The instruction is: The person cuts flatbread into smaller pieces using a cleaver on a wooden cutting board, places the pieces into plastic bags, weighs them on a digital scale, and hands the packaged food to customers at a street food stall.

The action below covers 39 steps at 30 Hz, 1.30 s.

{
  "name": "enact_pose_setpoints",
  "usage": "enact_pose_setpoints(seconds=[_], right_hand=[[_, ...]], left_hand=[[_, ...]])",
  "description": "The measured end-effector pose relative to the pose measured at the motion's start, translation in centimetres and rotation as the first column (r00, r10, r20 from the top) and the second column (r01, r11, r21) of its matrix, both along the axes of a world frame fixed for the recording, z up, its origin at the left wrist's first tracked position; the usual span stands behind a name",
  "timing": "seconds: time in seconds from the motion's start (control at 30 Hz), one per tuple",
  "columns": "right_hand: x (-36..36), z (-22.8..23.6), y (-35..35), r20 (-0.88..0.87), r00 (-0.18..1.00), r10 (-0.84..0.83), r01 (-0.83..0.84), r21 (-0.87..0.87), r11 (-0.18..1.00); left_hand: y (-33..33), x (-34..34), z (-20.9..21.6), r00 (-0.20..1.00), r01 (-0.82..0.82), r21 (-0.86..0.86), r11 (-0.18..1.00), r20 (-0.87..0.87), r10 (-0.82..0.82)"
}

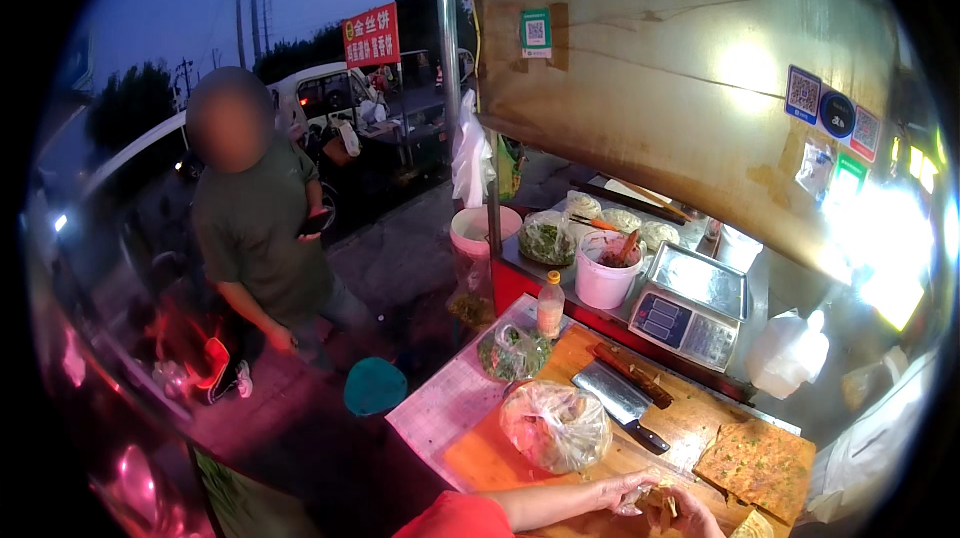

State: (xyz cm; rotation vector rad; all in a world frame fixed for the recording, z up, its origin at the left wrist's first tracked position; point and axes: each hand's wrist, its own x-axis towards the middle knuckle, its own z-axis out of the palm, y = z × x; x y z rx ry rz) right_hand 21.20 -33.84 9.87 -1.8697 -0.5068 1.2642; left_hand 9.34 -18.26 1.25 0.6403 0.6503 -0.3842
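Spreading across the lower view, the counter (425,418) carries a flatbread slab (757,463) near its far right corner, a filled bag (555,426) toward its left edge and, between them, a cleaver (615,393), laid flat with its handle slabward, probably for easy reach. Above the near side, the left hand (620,490) and right hand (697,516) hold a food piece (657,508), fingers pinching it from opposite sides, seemingly to steady it; some fingertips are hidden.
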Motion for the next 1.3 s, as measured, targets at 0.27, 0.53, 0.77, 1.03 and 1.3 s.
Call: enact_pose_setpoints(seconds=[0.27, 0.53, 0.77, 1.03, 1.3], right_hand=[[3.8, -4.1, -3.1, 0.567, 0.824, -0.019, 0.076, -0.077, 0.994], [-0.7, 3.2, -2.6, 0.418, 0.906, -0.065, 0.074, -0.006, 0.997], [1.9, -0.6, -10.7, 0.380, 0.925, -0.006, 0.058, -0.127, 0.990], [-3.7, 5.6, -5.1, -0.072, 0.963, -0.260, 0.262, 0.482, 0.836], [-4.9, 12.3, -7.4, -0.072, 0.922, -0.379, 0.327, 0.671, 0.666]], left_hand=[[-0.8, -3.7, 6.6, 0.989, -0.133, 0.168, 0.977, -0.048, 0.143], [1.8, -6.3, 2.2, 0.967, -0.239, 0.584, 0.776, 0.072, 0.244], [0.0, -10.6, 4.0, 0.978, -0.164, 0.986, -0.005, 0.164, 0.126], [-0.8, -12.4, 6.3, 0.964, -0.206, 0.967, -0.148, 0.227, 0.141], [-0.9, -10.7, 8.3, 0.752, -0.651, 0.759, -0.018, 0.647, 0.126]])
